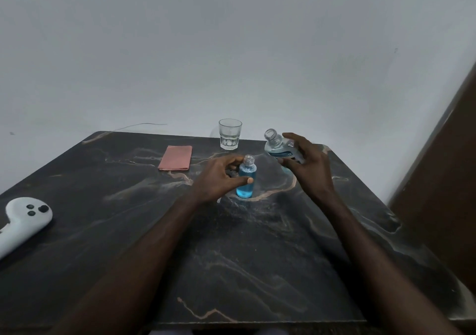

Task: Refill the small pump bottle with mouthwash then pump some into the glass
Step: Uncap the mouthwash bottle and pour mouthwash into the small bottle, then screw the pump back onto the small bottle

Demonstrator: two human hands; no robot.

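Note:
A small clear bottle (246, 180) stands upright on the dark marble table (180, 231). It is open at the neck and nearly full of blue liquid. My left hand (219, 177) grips its body from the left. Something dark lies behind my fingers, too hidden to name. My right hand (309, 164) holds the larger mouthwash bottle (279, 146), uncapped and tilted with its mouth pointing up-left, above and to the right of the small bottle. An empty faceted glass (229, 134) stands at the table's far edge, behind the small bottle.
A folded pink cloth (176, 157) lies left of the glass. A white game controller (23, 221) rests at the table's left edge. A grey wall rises behind the table, and a brown panel (450, 180) stands at the right.

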